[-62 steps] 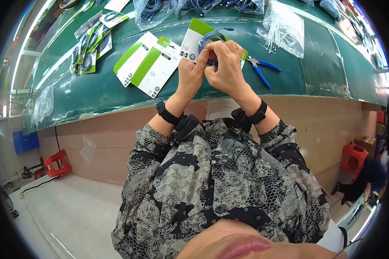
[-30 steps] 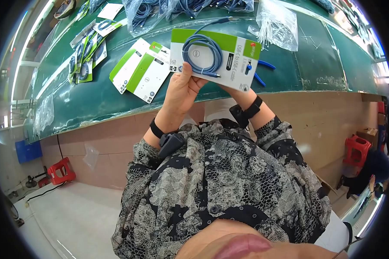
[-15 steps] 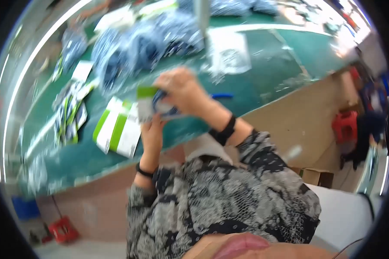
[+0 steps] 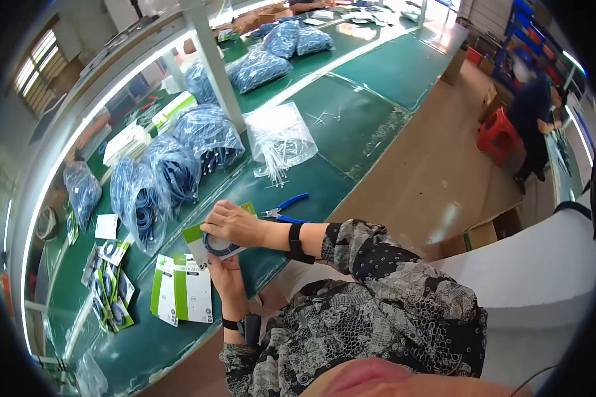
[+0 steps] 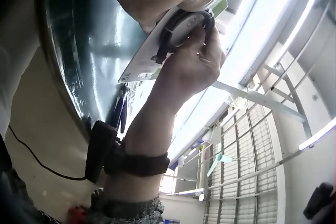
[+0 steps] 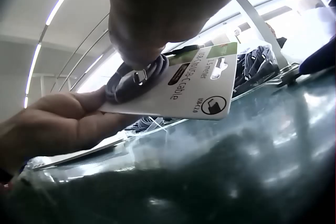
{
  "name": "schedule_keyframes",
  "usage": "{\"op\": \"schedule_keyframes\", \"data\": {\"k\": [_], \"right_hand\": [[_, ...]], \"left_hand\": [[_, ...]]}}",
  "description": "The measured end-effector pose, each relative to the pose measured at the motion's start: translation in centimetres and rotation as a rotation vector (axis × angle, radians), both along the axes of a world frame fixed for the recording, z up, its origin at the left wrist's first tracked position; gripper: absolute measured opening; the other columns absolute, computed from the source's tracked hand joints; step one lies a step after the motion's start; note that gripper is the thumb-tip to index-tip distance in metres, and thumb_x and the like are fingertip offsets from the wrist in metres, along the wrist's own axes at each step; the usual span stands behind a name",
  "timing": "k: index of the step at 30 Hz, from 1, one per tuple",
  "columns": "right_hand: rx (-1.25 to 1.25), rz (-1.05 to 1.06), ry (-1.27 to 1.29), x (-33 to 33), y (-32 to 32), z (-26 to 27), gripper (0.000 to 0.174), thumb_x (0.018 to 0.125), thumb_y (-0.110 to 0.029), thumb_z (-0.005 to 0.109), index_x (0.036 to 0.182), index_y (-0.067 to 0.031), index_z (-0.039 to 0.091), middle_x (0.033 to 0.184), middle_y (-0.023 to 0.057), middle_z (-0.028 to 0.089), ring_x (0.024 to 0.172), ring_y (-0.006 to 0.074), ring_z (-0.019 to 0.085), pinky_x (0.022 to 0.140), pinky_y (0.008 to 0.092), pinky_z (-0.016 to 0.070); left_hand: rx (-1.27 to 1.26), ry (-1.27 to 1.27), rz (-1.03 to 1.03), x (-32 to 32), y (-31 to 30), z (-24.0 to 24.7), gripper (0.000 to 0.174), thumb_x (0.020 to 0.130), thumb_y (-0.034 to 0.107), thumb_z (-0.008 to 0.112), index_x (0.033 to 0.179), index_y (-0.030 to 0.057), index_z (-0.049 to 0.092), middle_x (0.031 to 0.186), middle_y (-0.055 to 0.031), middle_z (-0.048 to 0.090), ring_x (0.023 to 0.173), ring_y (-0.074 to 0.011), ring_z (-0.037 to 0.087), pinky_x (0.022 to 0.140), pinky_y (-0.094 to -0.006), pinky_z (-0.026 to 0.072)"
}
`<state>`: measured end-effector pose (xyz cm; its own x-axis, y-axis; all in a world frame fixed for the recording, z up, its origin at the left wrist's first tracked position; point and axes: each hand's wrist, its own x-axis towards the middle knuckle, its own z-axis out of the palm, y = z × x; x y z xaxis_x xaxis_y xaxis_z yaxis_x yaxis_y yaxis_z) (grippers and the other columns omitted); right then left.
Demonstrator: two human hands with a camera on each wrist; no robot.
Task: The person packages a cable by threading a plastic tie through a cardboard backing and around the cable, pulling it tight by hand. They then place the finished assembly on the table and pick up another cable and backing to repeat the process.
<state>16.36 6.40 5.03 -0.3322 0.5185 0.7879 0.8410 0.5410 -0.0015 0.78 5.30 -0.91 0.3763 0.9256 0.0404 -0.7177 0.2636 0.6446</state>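
Green desk [image 4: 371, 83] runs diagonally through the head view, near edge lower left to upper right. Cable card [image 4: 197, 251] with coiled blue cable [image 4: 222, 251] is up in the hands above the near edge. Left hand [image 4: 228, 276] holds the card from below, thumb on its front; right hand [image 4: 233, 223] has fingers bent over the coil, can't tell if it pinches. Blue-handled pliers [image 4: 294, 200] lie right of the hands, near that edge. Two overlapping blank cards [image 4: 195, 296] lie flat by the near edge, left of the hands; pile of carded cables [image 4: 120, 283] further toward the left end. Cable bags [image 4: 139, 190] sit toward the far edge; clear bag of white ties [image 4: 272, 124] lies beside a pale post [image 4: 213, 63]. Room: red stool [image 4: 498, 135], person in dark clothes [image 4: 531, 106] and cardboard box [image 4: 490, 231] past the near edge; bright window [image 4: 40, 65] upper left.
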Motion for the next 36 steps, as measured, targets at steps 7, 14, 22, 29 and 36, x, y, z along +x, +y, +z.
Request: {"op": "schedule_keyframes", "data": {"k": [7,14,22,29,36], "right_hand": [[-0.112,-0.149,0.053,-0.8,0.9,-1.2,0.011,0.080,-0.016,0.051,0.087,-0.0070,0.051,0.085,0.0068,0.050,0.085,0.0228,0.050,0.079,0.0347,0.0375],[-0.231,-0.119,0.126,-1.2,2.0,-1.7,0.022,0.073,-0.018,0.060,0.087,-0.0055,0.047,0.083,0.0106,0.050,0.082,0.0272,0.052,0.073,0.0364,0.0413],[-0.298,-0.107,0.252,-1.6,2.7,-3.1,0.010,0.073,-0.010,0.053,0.081,-0.0028,0.051,0.080,0.0170,0.053,0.079,0.0350,0.054,0.068,0.0431,0.0445],[-0.599,-0.092,0.237,-2.5,2.5,-0.1,0.015,0.082,-0.007,0.056,0.094,-0.0014,0.049,0.082,0.0212,0.059,0.075,0.0403,0.059,0.064,0.0447,0.0480],[-0.385,0.051,0.203,-2.6,2.6,-0.9,0.015,0.083,-0.010,0.059,0.090,-0.0035,0.047,0.076,0.0210,0.059,0.068,0.0403,0.059,0.057,0.0445,0.0471]], "left_hand": [[-0.085,-0.122,0.021,-0.3,1.4,-2.3,0.044,0.098,0.025,0.040,0.135,0.0039,0.032,0.136,-0.0119,0.042,0.124,-0.0243,0.043,0.106,-0.0433,0.0348],[-0.086,-0.160,0.053,-0.5,1.7,-2.5,0.044,0.097,0.025,0.041,0.135,0.0032,0.032,0.136,-0.0127,0.043,0.124,-0.0244,0.043,0.107,-0.0423,0.0339],[-0.014,-0.168,0.004,-0.1,2.0,-2.8,0.042,0.098,0.029,0.040,0.133,0.0055,0.037,0.135,-0.0110,0.044,0.124,-0.0248,0.043,0.107,-0.0433,0.0327],[-0.142,-0.352,0.128,0.1,1.7,-2.0,0.037,0.098,0.025,0.042,0.131,0.0085,0.039,0.128,-0.0073,0.050,0.116,-0.0218,0.049,0.101,-0.0399,0.0391],[-0.139,-0.375,0.150,0.1,1.4,-2.0,0.036,0.098,0.025,0.043,0.129,0.0080,0.041,0.125,-0.0070,0.052,0.115,-0.0213,0.051,0.099,-0.0384,0.0411]]}}
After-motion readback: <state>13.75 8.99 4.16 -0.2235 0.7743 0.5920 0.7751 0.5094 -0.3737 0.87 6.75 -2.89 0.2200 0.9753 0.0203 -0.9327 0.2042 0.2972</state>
